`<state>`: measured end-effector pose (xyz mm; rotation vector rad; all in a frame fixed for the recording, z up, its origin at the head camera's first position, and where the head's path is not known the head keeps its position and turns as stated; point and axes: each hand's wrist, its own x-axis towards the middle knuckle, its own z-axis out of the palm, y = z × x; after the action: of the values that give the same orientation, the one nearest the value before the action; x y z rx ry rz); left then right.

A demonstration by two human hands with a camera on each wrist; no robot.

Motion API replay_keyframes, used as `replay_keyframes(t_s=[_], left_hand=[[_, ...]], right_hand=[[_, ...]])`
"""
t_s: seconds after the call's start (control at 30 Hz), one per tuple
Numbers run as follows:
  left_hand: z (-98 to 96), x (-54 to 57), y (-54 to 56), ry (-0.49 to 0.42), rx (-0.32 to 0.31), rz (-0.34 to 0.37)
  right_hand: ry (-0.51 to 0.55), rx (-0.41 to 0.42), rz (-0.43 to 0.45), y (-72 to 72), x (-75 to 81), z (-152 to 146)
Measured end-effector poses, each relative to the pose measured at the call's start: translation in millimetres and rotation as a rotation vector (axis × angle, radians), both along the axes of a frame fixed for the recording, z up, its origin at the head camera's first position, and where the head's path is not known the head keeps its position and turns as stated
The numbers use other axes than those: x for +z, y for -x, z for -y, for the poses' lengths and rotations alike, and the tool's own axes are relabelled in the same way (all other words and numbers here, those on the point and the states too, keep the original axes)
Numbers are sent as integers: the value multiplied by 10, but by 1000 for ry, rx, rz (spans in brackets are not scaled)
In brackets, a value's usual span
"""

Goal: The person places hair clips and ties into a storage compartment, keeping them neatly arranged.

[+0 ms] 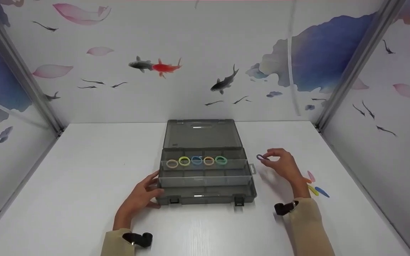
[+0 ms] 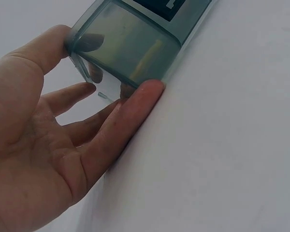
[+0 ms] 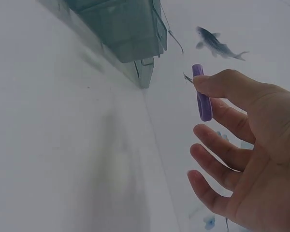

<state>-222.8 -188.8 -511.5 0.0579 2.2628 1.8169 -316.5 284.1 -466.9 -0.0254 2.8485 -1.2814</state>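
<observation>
A dark translucent plastic storage box [image 1: 205, 200] stands with its lid [image 1: 201, 135] raised at the back. My left hand [image 1: 142, 193] grips its front left corner, thumb and fingers against the walls, as the left wrist view shows [image 2: 43, 121]. To the right of the box, my right hand [image 1: 283, 165] holds a purple hair tie [image 3: 203, 104] between thumb and index finger; the other fingers are loosely bent. Several coloured hair ties, among them a yellow one [image 1: 184, 161] and a green one [image 1: 221, 160], sit in a row along a clear divider [image 1: 237, 164] in the box.
Beside the right wrist lie several hair clips on the white table [image 1: 66, 199], including a blue one [image 1: 322, 192] and a pink one [image 1: 311, 176]; the wrist partly covers an orange one. Printed wall panels [image 1: 190, 99] enclose the table at the back and sides.
</observation>
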Motion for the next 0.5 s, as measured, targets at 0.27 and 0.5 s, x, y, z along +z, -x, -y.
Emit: replay_keyframes(t_s=[0.27, 0.5], left_hand=[[-25, -19, -16, 4, 7, 2], [-15, -31, -6, 16, 25, -13]], right_hand=[[51, 62, -37, -11, 46, 120], [48, 147, -83, 105, 229, 276]])
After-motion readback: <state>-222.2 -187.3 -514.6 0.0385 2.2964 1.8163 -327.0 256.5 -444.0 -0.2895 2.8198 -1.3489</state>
